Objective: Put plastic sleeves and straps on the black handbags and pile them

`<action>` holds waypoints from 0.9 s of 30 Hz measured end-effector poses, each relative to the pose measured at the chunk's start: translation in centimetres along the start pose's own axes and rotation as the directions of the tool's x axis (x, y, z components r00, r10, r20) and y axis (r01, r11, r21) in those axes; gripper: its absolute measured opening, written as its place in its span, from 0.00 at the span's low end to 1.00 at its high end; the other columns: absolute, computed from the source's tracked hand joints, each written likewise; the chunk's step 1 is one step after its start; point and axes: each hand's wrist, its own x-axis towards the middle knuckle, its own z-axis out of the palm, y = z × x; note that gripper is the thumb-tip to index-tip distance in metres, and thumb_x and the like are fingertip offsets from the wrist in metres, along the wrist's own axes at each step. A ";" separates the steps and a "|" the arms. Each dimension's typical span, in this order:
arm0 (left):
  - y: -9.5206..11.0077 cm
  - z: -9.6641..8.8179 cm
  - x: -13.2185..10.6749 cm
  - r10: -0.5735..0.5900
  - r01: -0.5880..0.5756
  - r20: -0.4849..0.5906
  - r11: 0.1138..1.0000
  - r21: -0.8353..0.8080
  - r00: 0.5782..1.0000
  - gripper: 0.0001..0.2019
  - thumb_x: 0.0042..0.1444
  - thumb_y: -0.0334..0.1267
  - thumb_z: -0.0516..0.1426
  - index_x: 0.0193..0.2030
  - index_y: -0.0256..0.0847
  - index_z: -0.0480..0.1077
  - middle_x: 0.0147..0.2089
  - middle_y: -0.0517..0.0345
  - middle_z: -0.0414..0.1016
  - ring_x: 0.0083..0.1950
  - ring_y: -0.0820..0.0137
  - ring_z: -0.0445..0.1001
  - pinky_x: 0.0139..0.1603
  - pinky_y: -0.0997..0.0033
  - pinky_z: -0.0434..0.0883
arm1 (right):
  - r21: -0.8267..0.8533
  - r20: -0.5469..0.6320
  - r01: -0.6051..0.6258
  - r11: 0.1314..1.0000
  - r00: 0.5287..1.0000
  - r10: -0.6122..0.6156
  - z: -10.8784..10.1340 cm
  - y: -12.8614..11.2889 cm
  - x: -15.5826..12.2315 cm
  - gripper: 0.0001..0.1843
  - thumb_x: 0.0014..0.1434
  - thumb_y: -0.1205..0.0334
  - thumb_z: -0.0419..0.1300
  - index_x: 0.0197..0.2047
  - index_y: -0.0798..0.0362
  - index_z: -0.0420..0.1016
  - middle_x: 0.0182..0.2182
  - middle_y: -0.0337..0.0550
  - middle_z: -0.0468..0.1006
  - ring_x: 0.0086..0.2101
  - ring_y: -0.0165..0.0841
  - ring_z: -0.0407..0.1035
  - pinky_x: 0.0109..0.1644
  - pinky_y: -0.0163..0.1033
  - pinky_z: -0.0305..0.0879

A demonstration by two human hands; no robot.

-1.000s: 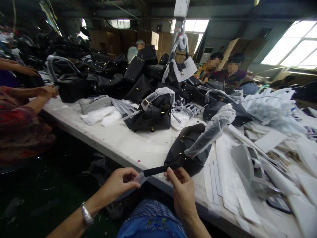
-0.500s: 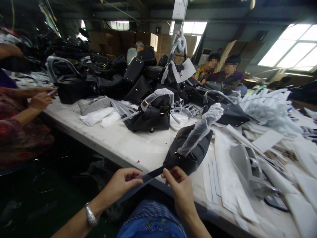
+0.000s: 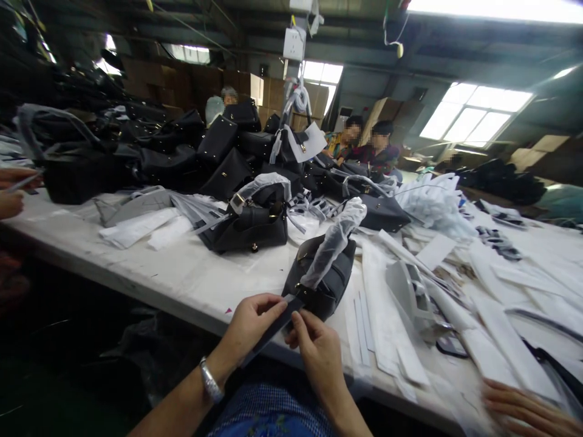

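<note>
Strap (image 3: 277, 326) on black handbag (image 3: 337, 280), pinched by left hand (image 3: 252, 323) and right hand (image 3: 319, 347), is best held flat and untwisted.

Free tabletop (image 3: 195, 271), held bag (image 3: 336, 279) to its right

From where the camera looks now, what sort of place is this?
Probably a bag factory or workshop: many black bags are heaped on a long table, and cardboard boxes are stacked behind.
</note>
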 end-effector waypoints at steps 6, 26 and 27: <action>0.0 1.5 1.2 0.039 -0.042 -0.049 0.997 -0.064 0.998 0.14 0.54 0.47 0.62 0.39 0.37 0.79 0.38 0.53 0.82 0.43 0.62 0.77 0.46 0.69 0.71 | 0.100 -0.013 -0.074 0.992 0.997 0.075 0.0 -0.6 0.9 0.23 0.60 0.43 0.59 0.32 0.56 0.80 0.18 0.42 0.76 0.20 0.32 0.71 0.26 0.33 0.65; -2.6 2.3 -1.1 0.150 -0.156 -0.216 0.988 -0.011 0.965 0.16 0.56 0.49 0.61 0.43 0.40 0.78 0.44 0.52 0.80 0.48 0.61 0.76 0.50 0.66 0.71 | 0.096 -0.137 -0.083 0.992 0.986 0.096 0.4 -0.7 2.2 0.25 0.56 0.42 0.61 0.20 0.55 0.74 0.12 0.35 0.65 0.16 0.27 0.60 0.21 0.32 0.55; -2.6 2.4 -1.1 0.180 -0.184 -0.237 0.983 0.005 0.955 0.15 0.57 0.48 0.61 0.43 0.41 0.79 0.44 0.52 0.79 0.48 0.61 0.76 0.50 0.67 0.71 | 0.102 -0.133 -0.086 0.991 0.986 0.099 0.4 -0.6 2.3 0.26 0.56 0.41 0.61 0.20 0.55 0.74 0.12 0.35 0.65 0.16 0.27 0.59 0.21 0.32 0.54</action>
